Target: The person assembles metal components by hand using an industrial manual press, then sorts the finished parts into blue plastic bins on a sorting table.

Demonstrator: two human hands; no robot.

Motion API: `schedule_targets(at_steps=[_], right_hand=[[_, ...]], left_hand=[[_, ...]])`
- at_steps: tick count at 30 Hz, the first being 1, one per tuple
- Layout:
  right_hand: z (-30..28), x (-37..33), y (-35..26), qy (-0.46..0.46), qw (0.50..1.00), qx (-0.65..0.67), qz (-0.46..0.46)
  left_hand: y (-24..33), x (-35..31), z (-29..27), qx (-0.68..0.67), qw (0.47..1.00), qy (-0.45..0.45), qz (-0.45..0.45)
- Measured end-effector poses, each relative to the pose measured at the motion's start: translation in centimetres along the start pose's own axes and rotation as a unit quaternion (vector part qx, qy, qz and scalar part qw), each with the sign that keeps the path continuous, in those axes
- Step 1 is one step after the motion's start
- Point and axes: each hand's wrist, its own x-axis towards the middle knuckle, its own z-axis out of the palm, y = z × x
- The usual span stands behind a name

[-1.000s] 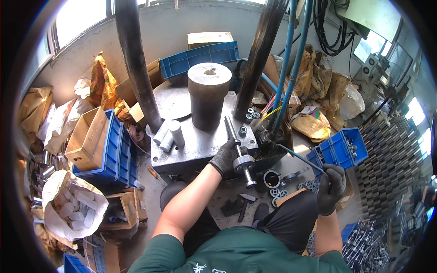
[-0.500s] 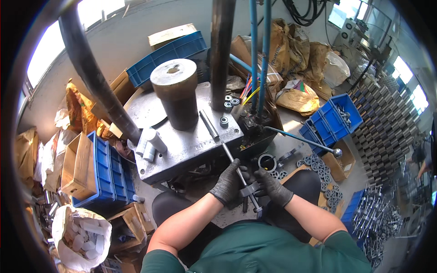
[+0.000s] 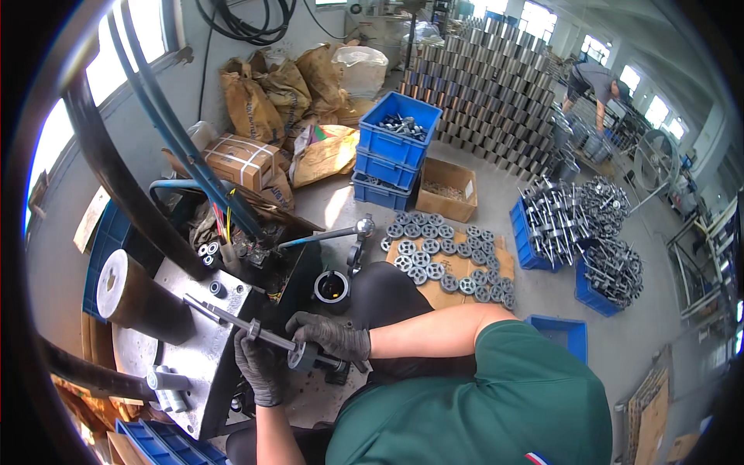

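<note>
A long metal rod [image 3: 277, 339] with a round collar [image 3: 253, 329] and a wider disc [image 3: 302, 356] on it lies slantwise in front of me, its far end over the press table. My left hand [image 3: 260, 370], in a dark glove, is closed round the rod near the collar. My right hand [image 3: 332, 335], gloved too, curls over the rod beside the disc; its fingertips are partly hidden. Beyond the rod's far end, a thick steel cylinder [image 3: 143, 298] stands on the metal press table [image 3: 221, 329]. Small bearing-like rings [image 3: 218, 289] sit near that table's edge.
Spoked wheels [image 3: 435, 270] lie on cardboard right of my knee. Blue crates [image 3: 397, 132] stand beyond, before stacked steel tubes [image 3: 480, 93]. Farther right, crates hold heaped rods [image 3: 570, 221]. A ball-ended lever [image 3: 364, 227] juts out near a black ring [image 3: 332, 287]. Another person [image 3: 597, 81] bends at the back.
My view has swung to the right, bringing the wheels, heaped rods and another person into fuller sight. My left hand still grips the rod; my right hand has come over it by the disc.
</note>
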Motion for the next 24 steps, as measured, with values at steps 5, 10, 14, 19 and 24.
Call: schedule_targets(at_steps=[5,10,14,19,24], right_hand=[[-2.4,-4.3,-4.8,-0.043,0.972,0.199,-0.118],[-9.3,-12.0,-10.3,0.050,0.942,0.182,-0.279],[-16.3,-18.1,-9.0,0.319,0.863,0.162,-0.357],[-27.9,-25.7,-0.5,0.606,0.745,0.176,-0.218],[-33.8,-34.6,10.0,0.735,0.513,0.373,-0.240]], left_hand=[[-1.1,0.0,-1.4,0.142,0.990,-0.013,-0.015],[-1.7,-1.4,-1.2,0.166,0.981,-0.069,-0.075],[-2.1,-2.8,-1.6,0.148,0.968,-0.139,-0.146],[-3.8,-3.6,-3.9,0.208,0.929,-0.257,-0.168],[-5.5,-3.8,-4.6,0.350,0.878,-0.286,-0.155]])
